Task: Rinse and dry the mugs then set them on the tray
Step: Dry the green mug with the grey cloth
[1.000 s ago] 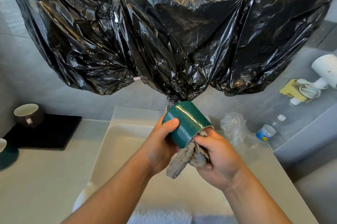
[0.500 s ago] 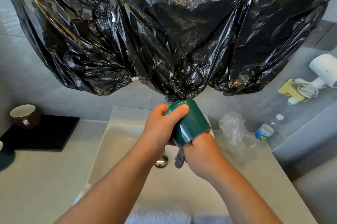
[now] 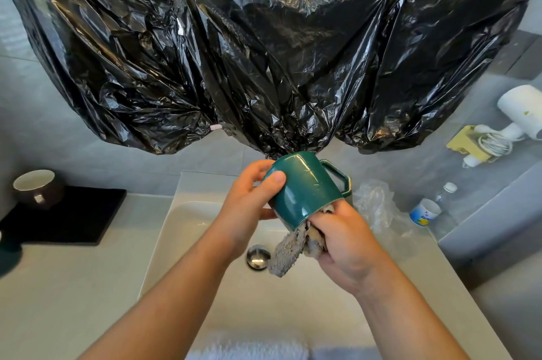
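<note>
Head view: over the sink (image 3: 181, 242) our left hand (image 3: 249, 207) grips the green mug (image 3: 305, 192) and our right hand (image 3: 346, 239) clutches the cloth (image 3: 289, 251) in its mouth. We've turned it, so the handle shows now; we judge drying unfinished.

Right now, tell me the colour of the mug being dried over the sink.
Dark green, glossy; the mug shows best in the head view.

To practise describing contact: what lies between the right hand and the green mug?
In the head view, a grey cloth lies between them: the right hand grips it, tucked into the mouth of the green mug, which the left hand holds.
</note>
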Demonstrator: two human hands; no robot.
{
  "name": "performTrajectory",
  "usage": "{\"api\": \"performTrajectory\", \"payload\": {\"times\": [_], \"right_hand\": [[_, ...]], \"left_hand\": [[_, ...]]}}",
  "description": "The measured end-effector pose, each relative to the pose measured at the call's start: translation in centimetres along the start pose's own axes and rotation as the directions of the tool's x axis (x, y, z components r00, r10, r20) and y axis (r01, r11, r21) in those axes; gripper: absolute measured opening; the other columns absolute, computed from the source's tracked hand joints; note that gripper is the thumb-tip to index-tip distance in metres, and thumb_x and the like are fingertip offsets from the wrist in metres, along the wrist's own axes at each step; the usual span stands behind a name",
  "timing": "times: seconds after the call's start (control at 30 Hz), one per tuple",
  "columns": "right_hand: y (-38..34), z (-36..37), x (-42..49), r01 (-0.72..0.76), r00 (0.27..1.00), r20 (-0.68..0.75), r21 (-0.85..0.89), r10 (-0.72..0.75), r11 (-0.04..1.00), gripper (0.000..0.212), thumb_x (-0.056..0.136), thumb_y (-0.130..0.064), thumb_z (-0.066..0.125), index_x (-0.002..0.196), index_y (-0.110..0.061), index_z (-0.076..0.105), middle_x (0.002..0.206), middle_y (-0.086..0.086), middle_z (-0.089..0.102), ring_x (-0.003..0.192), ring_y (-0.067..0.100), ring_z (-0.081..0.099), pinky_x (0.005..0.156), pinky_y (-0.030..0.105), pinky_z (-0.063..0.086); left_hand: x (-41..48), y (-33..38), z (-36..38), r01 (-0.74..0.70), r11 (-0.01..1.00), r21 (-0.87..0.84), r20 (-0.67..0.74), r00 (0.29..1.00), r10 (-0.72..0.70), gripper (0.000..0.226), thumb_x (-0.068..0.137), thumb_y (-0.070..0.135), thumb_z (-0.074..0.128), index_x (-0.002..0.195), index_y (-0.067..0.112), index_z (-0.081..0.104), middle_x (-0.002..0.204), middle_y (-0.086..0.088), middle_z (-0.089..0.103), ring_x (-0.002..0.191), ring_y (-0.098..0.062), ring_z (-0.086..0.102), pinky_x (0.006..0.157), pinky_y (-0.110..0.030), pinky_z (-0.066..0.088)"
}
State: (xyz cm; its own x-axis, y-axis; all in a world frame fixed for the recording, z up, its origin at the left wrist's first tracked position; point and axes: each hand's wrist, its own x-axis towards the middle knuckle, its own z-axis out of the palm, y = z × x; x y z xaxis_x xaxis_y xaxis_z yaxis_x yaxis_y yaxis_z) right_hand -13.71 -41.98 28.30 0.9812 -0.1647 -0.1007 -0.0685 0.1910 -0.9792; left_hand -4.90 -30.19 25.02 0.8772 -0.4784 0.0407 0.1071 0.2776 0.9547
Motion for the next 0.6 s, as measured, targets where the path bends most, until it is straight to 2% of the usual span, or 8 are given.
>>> {"api": "performTrajectory", "payload": {"times": [0.07, 0.13, 0.2, 0.27, 0.37, 0.47, 0.53, 0.6], "right_hand": [[0.1, -0.5, 0.2, 0.015, 0.997, -0.065, -0.426, -0.047, 0.905, 0.023, 0.093, -0.006, 0.051, 0.094, -0.021, 0.068, 0.079, 0.009, 0.073, 0.072, 0.019, 0.067, 0.073, 0.046, 0.054], [0.3, -0.4, 0.4, 0.011, 0.998, -0.04, -0.674, -0.051, 0.739, 0.017, 0.095, -0.015, 0.051, 0.095, -0.025, 0.064, 0.082, 0.008, 0.071, 0.074, 0.018, 0.066, 0.074, 0.046, 0.057], [0.5, -0.2, 0.4, 0.022, 0.996, -0.04, -0.768, -0.082, 0.641, 0.014, 0.095, -0.02, 0.05, 0.098, -0.026, 0.062, 0.083, 0.003, 0.068, 0.078, 0.021, 0.065, 0.074, 0.043, 0.058], [0.6, -0.1, 0.4, 0.002, 0.993, -0.074, -0.76, -0.09, 0.65, 0.018, 0.095, -0.015, 0.05, 0.087, -0.028, 0.061, 0.071, 0.002, 0.063, 0.068, 0.022, 0.059, 0.063, 0.038, 0.054], [0.0, 0.2, 0.1, -0.041, 0.997, -0.075, -0.609, -0.006, 0.792, 0.029, 0.098, -0.01, 0.05, 0.082, -0.031, 0.061, 0.059, -0.002, 0.065, 0.058, 0.014, 0.056, 0.055, 0.024, 0.045], [-0.8, 1.0, -0.3, -0.055, 0.998, 0.01, -0.216, 0.058, 0.975, 0.025, 0.101, -0.004, 0.047, 0.097, -0.019, 0.066, 0.071, -0.003, 0.074, 0.067, 0.006, 0.068, 0.065, 0.026, 0.05], [-1.4, 1.4, -0.3, -0.056, 0.995, 0.088, 0.128, 0.045, 0.99, 0.028, 0.099, 0.001, 0.044, 0.114, -0.008, 0.067, 0.097, 0.006, 0.077, 0.087, 0.014, 0.074, 0.07, 0.028, 0.056], [-1.8, 1.7, -0.7, -0.084, 0.991, 0.123, 0.339, 0.044, 0.937, 0.029, 0.099, 0.003, 0.04, 0.117, 0.0, 0.063, 0.09, 0.009, 0.075, 0.069, 0.011, 0.072, 0.048, 0.018, 0.052]], "left_hand": [[0.3, 0.6, -0.3, 0.058, 0.998, 0.033, 0.036, 0.998, -0.059, 0.052, 0.075, 0.051, 0.061, 0.119, 0.023, 0.065, 0.11, -0.004, 0.069, 0.092, -0.014, 0.068, 0.066, -0.032, 0.059], [0.3, 1.2, 0.3, 0.144, 0.989, 0.028, 0.069, 0.987, -0.145, 0.052, 0.076, 0.055, 0.061, 0.115, 0.021, 0.067, 0.104, -0.005, 0.073, 0.09, -0.022, 0.07, 0.065, -0.038, 0.061], [0.4, 1.3, 0.9, 0.167, 0.986, -0.003, 0.049, 0.985, -0.166, 0.049, 0.072, 0.049, 0.068, 0.109, 0.018, 0.067, 0.095, -0.006, 0.074, 0.082, -0.021, 0.072, 0.061, -0.037, 0.058], [0.5, 1.0, 1.1, 0.132, 0.99, -0.048, -0.002, 0.991, -0.133, 0.049, 0.069, 0.042, 0.07, 0.109, 0.014, 0.065, 0.089, -0.004, 0.073, 0.077, -0.019, 0.071, 0.058, -0.035, 0.056], [0.3, 0.5, 1.4, 0.077, 0.99, -0.117, -0.028, 0.996, -0.081, 0.045, 0.068, 0.038, 0.071, 0.106, 0.014, 0.064, 0.086, -0.003, 0.072, 0.075, -0.019, 0.069, 0.057, -0.034, 0.054], [0.1, -0.2, 1.7, 0.027, 0.972, -0.232, -0.038, 0.999, -0.036, 0.054, 0.062, 0.043, 0.073, 0.105, 0.012, 0.063, 0.088, -0.007, 0.069, 0.079, -0.02, 0.066, 0.065, -0.034, 0.054], [0.1, -0.5, 1.7, -0.002, 0.95, -0.312, -0.031, 0.999, -0.008, 0.068, 0.064, 0.042, 0.075, 0.118, 0.003, 0.059, 0.103, -0.018, 0.065, 0.092, -0.03, 0.063, 0.081, -0.045, 0.052], [0.1, -0.7, 1.5, -0.003, 0.937, -0.35, 0.012, 1.0, 0.007, 0.082, 0.066, 0.041, 0.077, 0.131, -0.001, 0.052, 0.116, -0.027, 0.061, 0.104, -0.037, 0.059, 0.094, -0.056, 0.046]]}}
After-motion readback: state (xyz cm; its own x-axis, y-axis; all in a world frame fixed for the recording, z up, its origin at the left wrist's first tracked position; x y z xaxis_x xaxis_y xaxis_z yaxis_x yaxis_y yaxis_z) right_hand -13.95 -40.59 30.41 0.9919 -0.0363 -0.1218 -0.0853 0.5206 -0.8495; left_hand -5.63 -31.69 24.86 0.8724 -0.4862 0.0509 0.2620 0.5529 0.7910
